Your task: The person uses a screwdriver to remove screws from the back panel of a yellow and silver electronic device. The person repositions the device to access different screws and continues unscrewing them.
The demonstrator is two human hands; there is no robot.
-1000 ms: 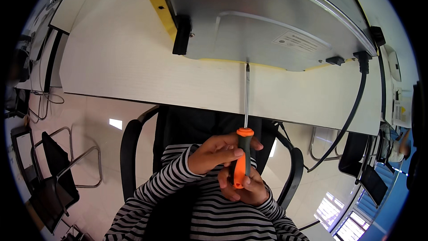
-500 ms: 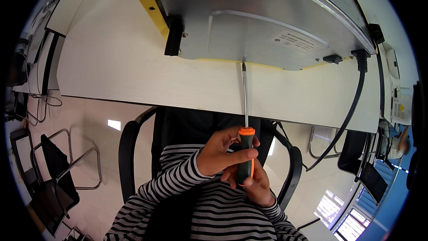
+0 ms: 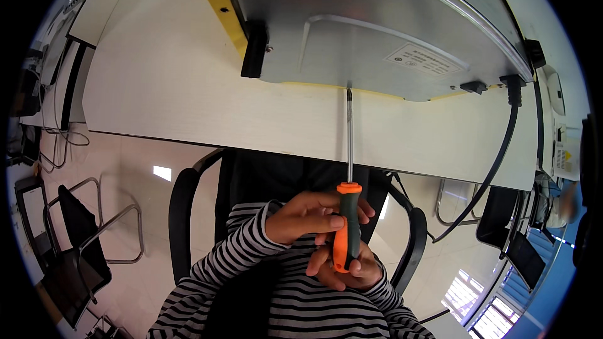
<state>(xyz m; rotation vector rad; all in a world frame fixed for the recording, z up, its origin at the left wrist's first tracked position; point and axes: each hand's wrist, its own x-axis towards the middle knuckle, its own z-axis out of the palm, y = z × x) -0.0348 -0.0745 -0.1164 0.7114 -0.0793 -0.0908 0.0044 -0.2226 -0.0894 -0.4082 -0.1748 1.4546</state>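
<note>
A long screwdriver (image 3: 348, 207) with an orange and dark green handle points upward, its metal tip at the yellow lower edge of a silver metal appliance (image 3: 352, 37); exact contact is unclear. My left hand (image 3: 300, 220) grips the upper handle from the left, thumb across it and fingers partly hidden behind. My right hand (image 3: 361, 270) cups the handle's lower end with bent fingers. The appliance carries a white label (image 3: 421, 59), a black switch (image 3: 472, 86), a black foot-like piece (image 3: 254, 50) and a plugged-in black cable (image 3: 502, 150).
The appliance rests on a pale desk (image 3: 157, 107). I sit in a black armchair (image 3: 182, 213). Metal-framed chairs (image 3: 72, 245) stand left and right on the glossy floor. Side desks hold cords and equipment. A blurred part of another person (image 3: 568, 201) shows at far right.
The handle turned to show mostly green, then turned back to show orange. It sits slightly lower than before, and the fingers of both my hands have shifted around it.
</note>
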